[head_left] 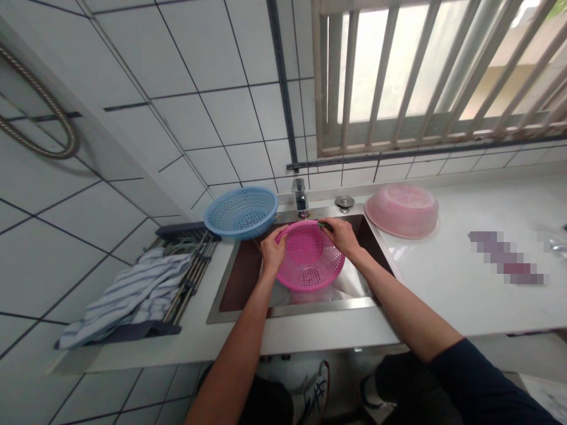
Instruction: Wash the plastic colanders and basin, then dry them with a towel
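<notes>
The left hand (273, 254) grips the rim of a pink basket (312, 268) at its left; the right hand (343, 237) closes on a small green item (325, 225), not identifiable, at the rim's far right. At the left end of the counter (456, 289), a folding rack (189, 283) carries a striped cloth (133, 289). A blue basket (243, 212) overlaps the sink's back left corner. The pink basket is held within the outline of the sink (301, 310); wet plastic could slip if the left grip slackens. A tap (301, 198) and metal strainer (344, 202) occupy the sink's back edge; a careless swing might dislodge the strainer. An upturned pink basin (403, 211) sits beside the sink's right edge.
</notes>
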Demonstrator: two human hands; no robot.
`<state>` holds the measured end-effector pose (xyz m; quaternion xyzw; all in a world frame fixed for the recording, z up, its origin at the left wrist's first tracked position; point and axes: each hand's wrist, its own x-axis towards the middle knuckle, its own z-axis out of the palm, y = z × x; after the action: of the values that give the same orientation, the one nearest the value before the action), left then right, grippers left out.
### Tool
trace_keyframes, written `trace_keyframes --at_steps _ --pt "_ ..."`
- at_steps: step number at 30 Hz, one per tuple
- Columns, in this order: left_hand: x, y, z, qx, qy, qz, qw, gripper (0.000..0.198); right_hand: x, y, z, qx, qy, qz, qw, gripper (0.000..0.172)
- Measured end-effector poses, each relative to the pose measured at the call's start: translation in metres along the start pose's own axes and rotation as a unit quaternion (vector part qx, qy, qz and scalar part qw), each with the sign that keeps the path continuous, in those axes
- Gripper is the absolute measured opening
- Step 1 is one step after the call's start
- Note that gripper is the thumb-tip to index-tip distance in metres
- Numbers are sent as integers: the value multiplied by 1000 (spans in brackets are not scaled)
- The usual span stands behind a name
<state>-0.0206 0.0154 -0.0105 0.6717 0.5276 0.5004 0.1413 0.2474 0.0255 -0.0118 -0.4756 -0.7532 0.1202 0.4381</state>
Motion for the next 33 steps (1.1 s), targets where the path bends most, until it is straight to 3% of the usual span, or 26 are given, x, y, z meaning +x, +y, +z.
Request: trace_keyframes --at_steps 5,7,10,15,17,23,27,30,33 --pt "-7 10 13 -11 -104 32 994 24 -2 -22 20 24 -63 -78 995 30" --pt "-8 12 14 -14 -118 28 993 24 -1 -27 24 27 -76 -94 992 30" --pt "-4 6 10 -27 -69 4 997 25 3 -21 17 29 -49 -75 996 32" --pt "7 -21 5 -99 79 -95 987 29 4 12 -8 10 46 41 998 34" --pt "9 -30 6 -103 101 -115 983 28 2 21 -14 -5 57 77 995 33" --pt "7 -28 7 -42 17 -68 997 46 2 14 -19 -14 27 52 998 32" --pt "4 -9 6 -3 -54 43 998 55 0 -1 -13 11 -44 -4 999 34" --pt "1 2 7 -15 -123 73 990 46 -1 -10 -3 29 -62 -29 997 37" --pt "-1 5 9 -18 -129 34 991 28 -2 -13 3 47 -53 -37 997 35"
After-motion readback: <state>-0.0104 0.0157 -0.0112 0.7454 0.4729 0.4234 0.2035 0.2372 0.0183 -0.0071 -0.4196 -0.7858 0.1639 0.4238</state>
